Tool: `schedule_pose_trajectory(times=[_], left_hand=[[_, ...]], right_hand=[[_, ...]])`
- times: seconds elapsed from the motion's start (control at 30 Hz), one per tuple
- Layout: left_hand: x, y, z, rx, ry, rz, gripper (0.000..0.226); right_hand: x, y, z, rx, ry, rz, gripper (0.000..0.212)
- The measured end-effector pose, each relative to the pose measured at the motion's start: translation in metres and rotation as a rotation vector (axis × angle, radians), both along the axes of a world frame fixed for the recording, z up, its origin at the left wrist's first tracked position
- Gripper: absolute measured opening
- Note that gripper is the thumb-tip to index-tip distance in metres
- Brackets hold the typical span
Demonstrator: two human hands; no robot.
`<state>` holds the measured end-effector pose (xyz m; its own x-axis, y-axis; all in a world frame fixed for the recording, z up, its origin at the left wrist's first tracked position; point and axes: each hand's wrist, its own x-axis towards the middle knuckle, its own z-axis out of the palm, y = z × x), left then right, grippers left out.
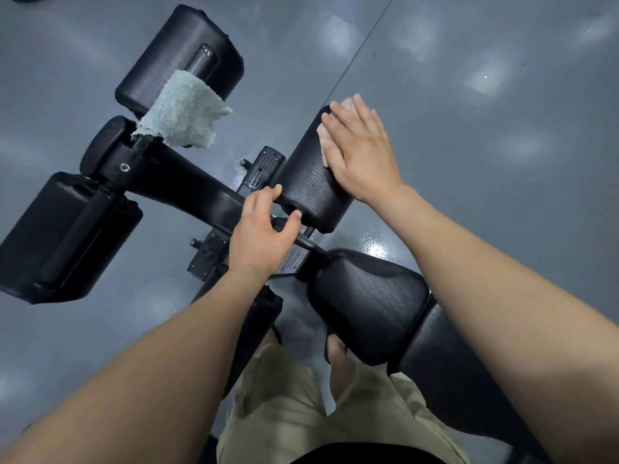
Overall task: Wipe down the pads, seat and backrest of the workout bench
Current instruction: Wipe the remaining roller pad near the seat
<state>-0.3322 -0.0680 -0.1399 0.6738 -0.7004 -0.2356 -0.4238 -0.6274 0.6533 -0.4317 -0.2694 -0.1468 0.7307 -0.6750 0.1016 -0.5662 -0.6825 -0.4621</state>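
On the right-side roller pad (308, 185), the right hand (360, 152) is pressing a peach cloth (324, 149) onto the top. Its grip is spread flat with fingers straight, and the palm is hiding most of the cloth. The pad is showing as a black cylinder in grained vinyl. The left hand (261, 236) is bracing the same pad's inner end with its grip curled, thumb on the end face and index fingertip on the side. A glossy black steel frame beam (187, 175) is running diagonally under that hand. A pale green terry towel (182, 112) is hanging off the frame's far end. It has a nubby weave and a ragged edge, and is covering part of the far roller pad (187, 51). A second big pad (57, 236) is sitting at left, blocky, in smoother vinyl. The seat (365, 303) is lying nearer, tapered with a fine grain. The backrest (469, 380) is lying just beside it at lower right, with the right forearm covering its far edge. Ribbed foot plates (264, 169) are sitting beneath the beam, partly blocked by it. The grey floor (485, 195) is throwing back soft light patches. Khaki shorts (284, 413) and a sandalled foot (336, 349) are showing at bottom.
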Motion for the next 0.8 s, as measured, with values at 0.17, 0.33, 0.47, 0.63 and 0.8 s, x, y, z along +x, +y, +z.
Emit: schedule_pose_trajectory(times=[0.17, 0.33, 0.47, 0.63, 0.8], left_hand=[[-0.001, 0.001, 0.001, 0.01, 0.001, -0.002, 0.049], [0.001, 0.002, 0.0, 0.009, 0.022, -0.006, 0.051], [0.001, 0.002, 0.0, -0.008, 0.041, -0.012, 0.051], [0.004, 0.001, -0.001, 0.003, 0.039, -0.01, 0.044], [0.003, -0.001, -0.004, 0.003, 0.031, 0.003, 0.041]], right_hand=[[-0.008, 0.029, -0.01, -0.075, -0.112, 0.092, 0.04], [-0.014, 0.055, -0.014, -0.067, -0.165, 0.138, 0.038], [-0.019, 0.072, -0.017, -0.08, -0.205, 0.173, 0.038], [-0.025, 0.092, -0.026, -0.129, -0.255, 0.208, 0.037], [-0.033, 0.104, -0.044, -0.137, -0.303, 0.189, 0.038]])
